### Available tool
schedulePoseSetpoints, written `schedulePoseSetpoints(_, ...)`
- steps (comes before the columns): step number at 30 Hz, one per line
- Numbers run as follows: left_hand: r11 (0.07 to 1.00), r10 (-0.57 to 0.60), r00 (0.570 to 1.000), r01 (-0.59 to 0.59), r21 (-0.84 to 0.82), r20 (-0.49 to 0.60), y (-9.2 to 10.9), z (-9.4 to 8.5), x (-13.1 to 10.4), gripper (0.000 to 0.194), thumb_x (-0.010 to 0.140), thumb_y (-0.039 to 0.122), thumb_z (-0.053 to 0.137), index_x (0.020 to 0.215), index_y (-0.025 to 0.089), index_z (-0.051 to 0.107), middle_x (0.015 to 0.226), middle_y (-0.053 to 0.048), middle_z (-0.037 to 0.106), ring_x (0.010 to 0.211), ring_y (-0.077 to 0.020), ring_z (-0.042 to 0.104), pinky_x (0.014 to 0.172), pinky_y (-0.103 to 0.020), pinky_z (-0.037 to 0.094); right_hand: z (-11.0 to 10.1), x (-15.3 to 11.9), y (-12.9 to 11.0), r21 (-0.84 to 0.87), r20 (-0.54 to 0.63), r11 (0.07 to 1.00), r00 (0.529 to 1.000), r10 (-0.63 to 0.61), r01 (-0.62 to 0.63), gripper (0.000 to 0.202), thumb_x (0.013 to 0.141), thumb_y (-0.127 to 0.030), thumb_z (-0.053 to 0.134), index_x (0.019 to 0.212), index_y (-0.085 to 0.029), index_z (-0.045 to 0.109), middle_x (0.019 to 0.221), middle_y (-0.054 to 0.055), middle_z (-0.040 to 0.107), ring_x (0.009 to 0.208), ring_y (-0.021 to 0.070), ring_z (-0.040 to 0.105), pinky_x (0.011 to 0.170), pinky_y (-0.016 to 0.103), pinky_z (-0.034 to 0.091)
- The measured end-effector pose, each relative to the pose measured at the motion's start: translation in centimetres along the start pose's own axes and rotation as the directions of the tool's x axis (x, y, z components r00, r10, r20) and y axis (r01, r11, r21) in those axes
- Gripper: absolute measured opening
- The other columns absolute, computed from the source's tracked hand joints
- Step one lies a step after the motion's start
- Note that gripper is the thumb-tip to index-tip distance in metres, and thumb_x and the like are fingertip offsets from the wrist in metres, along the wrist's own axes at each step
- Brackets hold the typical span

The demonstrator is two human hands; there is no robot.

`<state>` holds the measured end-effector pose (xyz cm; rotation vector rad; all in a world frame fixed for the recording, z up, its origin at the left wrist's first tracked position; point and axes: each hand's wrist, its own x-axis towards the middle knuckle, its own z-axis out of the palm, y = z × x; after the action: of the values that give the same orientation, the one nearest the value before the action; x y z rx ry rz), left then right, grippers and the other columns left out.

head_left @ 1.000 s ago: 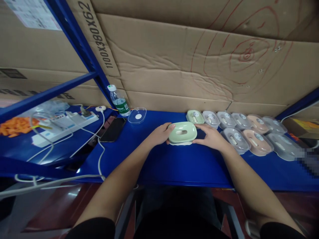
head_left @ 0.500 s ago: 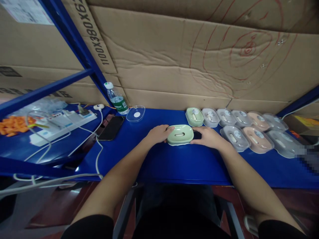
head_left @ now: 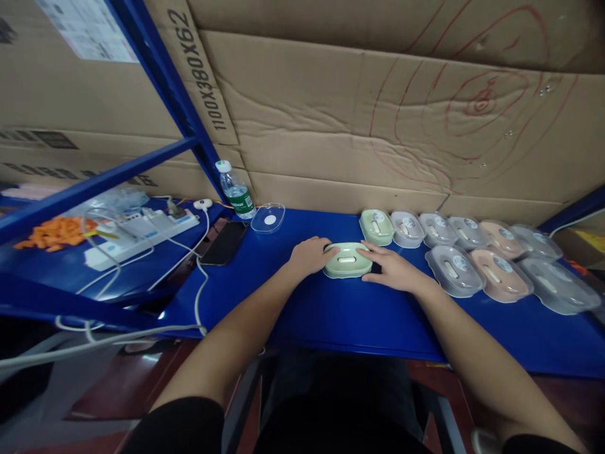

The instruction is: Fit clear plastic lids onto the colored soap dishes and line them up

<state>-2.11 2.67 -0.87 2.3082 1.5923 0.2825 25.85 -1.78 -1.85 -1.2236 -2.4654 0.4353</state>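
Observation:
A light green oval plastic box (head_left: 348,268) rests on the blue table in front of me. A white bar (head_left: 348,260) fills the slot in its top. My left hand (head_left: 312,255) grips the box's left end, its thumb on the upper rim. Around the right end is my right hand (head_left: 392,268), with fingers on the top edge and thumb low beside the rim. Behind, a similar green box (head_left: 377,234) with a clear cover heads a row of grey and peach ones. The nearest grey box (head_left: 454,276) lies right of my right hand.
Left on the table are a clear lid (head_left: 276,214) with a white round sticker, a water bottle (head_left: 241,200) and a black phone (head_left: 224,243). A power strip (head_left: 142,238), cables and orange pieces (head_left: 59,233) lie farther left. A cardboard wall (head_left: 307,113) stands behind.
The slot in the held green box showed a dark gap; now the white bar fills it. My right-hand fingers have moved onto its top edge. The whole view has shifted slightly.

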Motion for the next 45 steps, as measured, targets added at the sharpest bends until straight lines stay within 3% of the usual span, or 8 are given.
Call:
schedulePoseSetpoints(5,0.999,-0.041,0.992,0.037,-0.041,-0.116,-0.9,-0.8,0.0,0.047,0.102,0.060,0.048,0.117,0.025,0.076,0.121,-0.010,0.070,0.110,-0.0271,0.070,0.097,-0.039,0.053,0.4,-0.1,0.2,-0.015,-0.006,1.000,1.000,0.015,-0.015,0.075,0.090,-0.053,0.077,0.158,-0.033,0.052,0.167,0.010,0.044,0.146,0.0409,0.053,0.118,0.063,0.047)
schedulePoseSetpoints(10,0.964,-0.242,0.901,0.265,0.014,-0.360,-4.3,-3.8,0.1,0.051,0.102,0.050,0.053,0.143,0.020,0.061,0.150,-0.018,0.053,0.124,-0.0335,0.066,0.102,-0.043,0.054,0.5,-0.3,0.3,-0.036,0.000,0.999,1.000,0.020,-0.020,0.081,0.089,-0.055,0.077,0.161,-0.033,0.047,0.170,0.010,0.040,0.147,0.0417,0.051,0.118,0.064,0.047)
schedulePoseSetpoints(16,0.873,-0.445,0.871,0.474,0.118,-0.206,-8.0,-5.1,0.7,0.037,0.097,0.041,0.062,0.125,0.017,0.067,0.136,-0.021,0.066,0.124,-0.0395,0.067,0.098,-0.048,0.055,0.5,-0.3,0.0,-0.055,0.029,0.998,0.999,0.043,-0.042,0.083,0.091,-0.055,0.075,0.163,-0.028,0.044,0.170,0.013,0.039,0.150,0.0414,0.047,0.120,0.061,0.044)
schedulePoseSetpoints(22,0.939,-0.286,0.926,0.323,0.123,-0.246,-5.7,-4.3,0.3,0.018,0.096,0.025,0.059,0.112,0.021,0.066,0.121,-0.015,0.074,0.116,-0.0355,0.071,0.093,-0.044,0.055,0.3,-0.3,-0.3,-0.055,0.034,0.998,0.999,0.035,-0.033,0.083,0.091,-0.054,0.075,0.163,-0.029,0.043,0.168,0.013,0.042,0.151,0.0424,0.045,0.120,0.062,0.044)
schedulePoseSetpoints(28,0.991,-0.072,0.910,0.018,-0.135,-0.409,-1.9,-4.3,-1.2,0.029,0.104,0.035,0.052,0.129,0.020,0.056,0.115,-0.012,0.078,0.104,-0.0290,0.074,0.090,-0.039,0.053,-0.1,-0.2,-0.8,-0.003,-0.051,0.997,0.996,0.071,-0.071,0.110,0.089,-0.061,0.074,0.172,-0.026,0.011,0.174,0.016,0.029,0.156,0.0421,0.037,0.124,0.061,0.039)
schedulePoseSetpoints(33,0.798,0.072,0.858,-0.355,-0.487,-0.508,-0.4,-2.9,-1.2,0.036,0.104,0.044,0.053,0.128,0.018,0.058,0.089,-0.005,0.079,0.079,-0.0167,0.071,0.074,-0.028,0.052,-0.4,0.1,-0.9,0.060,-0.289,0.994,0.951,0.107,-0.093,0.118,0.091,-0.065,0.069,0.172,-0.026,-0.007,0.174,0.019,0.028,0.150,0.0422,0.046,0.120,0.064,0.042)
schedulePoseSetpoints(40,0.466,0.011,0.973,-0.207,-0.860,-0.229,0.3,-0.9,0.2,0.031,0.099,0.045,0.059,0.115,0.019,0.065,0.066,0.001,0.068,0.043,-0.0078,0.042,0.047,-0.022,0.036,-0.3,0.3,-0.9,-0.001,-0.404,1.000,0.915,0.007,-0.008,0.088,0.096,-0.062,0.064,0.170,-0.032,0.026,0.160,0.014,0.053,0.144,0.0380,0.055,0.116,0.061,0.047)
schedulePoseSetpoints(45,0.437,-0.053,0.996,-0.043,-0.898,-0.074,0.1,-0.9,0.6,0.028,0.104,0.041,0.052,0.118,0.020,0.065,0.066,0.002,0.065,0.039,-0.0063,0.033,0.043,-0.021,0.029,-0.1,0.3,-0.5,-0.011,-0.391,0.999,0.920,-0.033,0.031,0.097,0.088,-0.068,0.072,0.167,-0.029,0.033,0.157,0.016,0.055,0.144,0.0378,0.054,0.116,0.060,0.047)
